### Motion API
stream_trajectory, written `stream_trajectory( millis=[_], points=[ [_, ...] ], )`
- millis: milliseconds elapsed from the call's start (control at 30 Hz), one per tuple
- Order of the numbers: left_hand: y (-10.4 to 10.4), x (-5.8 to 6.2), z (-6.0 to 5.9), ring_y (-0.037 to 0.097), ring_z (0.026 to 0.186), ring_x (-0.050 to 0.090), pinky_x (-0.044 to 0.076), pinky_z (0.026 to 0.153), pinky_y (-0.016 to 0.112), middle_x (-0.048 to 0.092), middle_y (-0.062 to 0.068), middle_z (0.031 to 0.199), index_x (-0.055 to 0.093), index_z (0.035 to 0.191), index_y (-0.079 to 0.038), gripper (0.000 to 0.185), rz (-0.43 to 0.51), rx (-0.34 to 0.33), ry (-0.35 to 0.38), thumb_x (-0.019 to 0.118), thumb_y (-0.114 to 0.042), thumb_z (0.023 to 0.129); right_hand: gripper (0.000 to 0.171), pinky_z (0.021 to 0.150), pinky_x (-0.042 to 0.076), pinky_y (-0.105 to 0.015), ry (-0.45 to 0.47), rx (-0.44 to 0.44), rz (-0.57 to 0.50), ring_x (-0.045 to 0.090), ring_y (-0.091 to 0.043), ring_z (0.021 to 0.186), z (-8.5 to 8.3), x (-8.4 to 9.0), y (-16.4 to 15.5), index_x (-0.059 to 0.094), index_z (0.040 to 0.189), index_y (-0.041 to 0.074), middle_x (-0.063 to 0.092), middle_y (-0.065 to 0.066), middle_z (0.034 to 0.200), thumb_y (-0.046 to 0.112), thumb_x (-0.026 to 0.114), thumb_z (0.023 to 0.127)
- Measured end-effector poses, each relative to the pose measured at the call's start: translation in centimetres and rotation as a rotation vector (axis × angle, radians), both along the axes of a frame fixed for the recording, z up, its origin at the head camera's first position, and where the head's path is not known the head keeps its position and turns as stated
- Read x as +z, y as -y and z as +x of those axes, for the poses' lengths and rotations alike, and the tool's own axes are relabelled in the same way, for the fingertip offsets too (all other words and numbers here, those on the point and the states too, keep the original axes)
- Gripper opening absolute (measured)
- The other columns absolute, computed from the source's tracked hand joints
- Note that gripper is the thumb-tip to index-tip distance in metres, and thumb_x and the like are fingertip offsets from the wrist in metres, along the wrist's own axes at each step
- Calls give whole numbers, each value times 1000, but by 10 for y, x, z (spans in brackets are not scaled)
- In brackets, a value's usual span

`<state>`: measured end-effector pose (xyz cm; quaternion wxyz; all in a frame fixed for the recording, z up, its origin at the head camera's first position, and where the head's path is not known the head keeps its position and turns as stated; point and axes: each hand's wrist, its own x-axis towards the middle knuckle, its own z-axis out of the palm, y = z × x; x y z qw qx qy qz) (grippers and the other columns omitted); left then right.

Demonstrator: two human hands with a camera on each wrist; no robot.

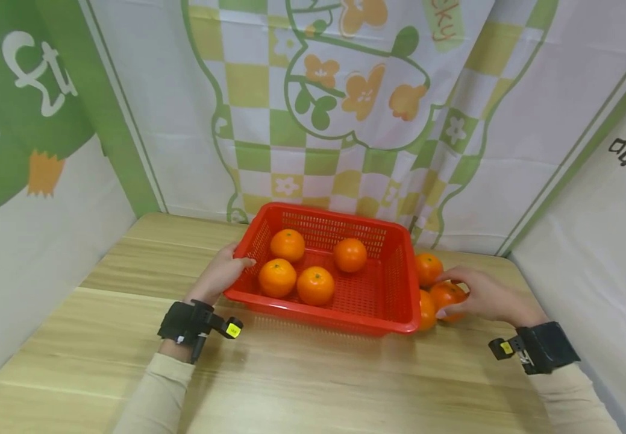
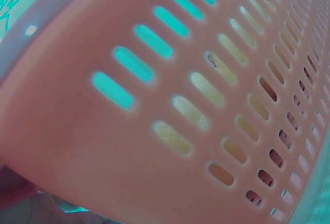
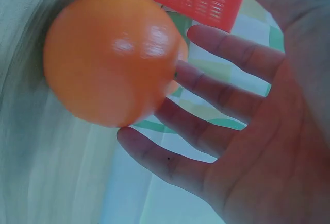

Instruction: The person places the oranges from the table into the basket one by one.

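the orange (image 1: 448,296) lies on the wooden table (image 1: 302,386), outside the right wall of the red basket (image 1: 367,322), close beside a far orange (image 1: 429,269) and a near orange (image 1: 426,310). the right hand (image 1: 481,295) is about this orange, with the thumb on its near side and the fingers on its far side. in the right wrist view these fingers are straight and spread, with the tips at the peel, so the grip is not closed; whether each tip really touches, i cannot tell. the left hand (image 1: 220,271) pinches the left rim of the basket, its thumb over the edge. inside the basket there are four more oranges (image 1: 277,278).

i judge the orange to be of moderate weight for one hand, and firm, with only a little give under the peel. the peel shines, so it can be somewhat slippery, and the round shape can roll away if it is pushed from one side only. the best hold is probably around its widest part, thumb opposite to the fingers, with gentle pressure, because hard fingertips could bruise it. the basket looks like thin plastic, light and slightly flexible; its rim seems the stiffest place to hold.
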<state>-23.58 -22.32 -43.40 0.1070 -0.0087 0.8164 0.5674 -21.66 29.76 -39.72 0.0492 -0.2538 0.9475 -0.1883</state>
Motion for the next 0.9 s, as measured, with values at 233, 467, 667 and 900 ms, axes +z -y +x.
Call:
stream_trajectory(
  millis=[233, 467, 667, 900],
  points=[
    [0, -1, 1, 37, 119, 66, 61, 101, 50, 56, 26, 147, 35, 158, 0, 58, 11, -2, -6, 49, -14, 103, 62, 102, 53, -63, 2, -7, -21, 64, -40, 119, -2, -4, 0, 71, 124, 4, 71, -18, 128, 33, 95, 75],
    [0, 0, 1, 38, 119, 67, 60, 102, 52, 56, 26, 147, 35, 158, 0, 58, 18, -1, 2, 49, -14, 104, 59, 104, 51, -62, 14, -2, -13, 64, -39, 119, -5, -7, 1, 72, 121, 4, 73, -16, 127, 30, 95, 74],
    [0, 1, 1, 37, 119, 67, 60, 101, 51, 56, 26, 147, 35, 158, 0, 57, 12, -1, 6, 49, -15, 104, 56, 100, 52, -55, -2, 18, 3, 65, -35, 113, -8, -17, 1, 73, 118, 6, 74, -14, 123, 30, 96, 72],
    [0, 2, 2, 37, 116, 68, 62, 99, 50, 56, 26, 147, 35, 158, 0, 57, 18, -2, 18, 49, -15, 105, 56, 94, 52, -45, 44, -13, 8, 62, -32, 113, -5, -24, 2, 74, 120, 10, 69, -15, 128, 34, 94, 74]
  ],
)
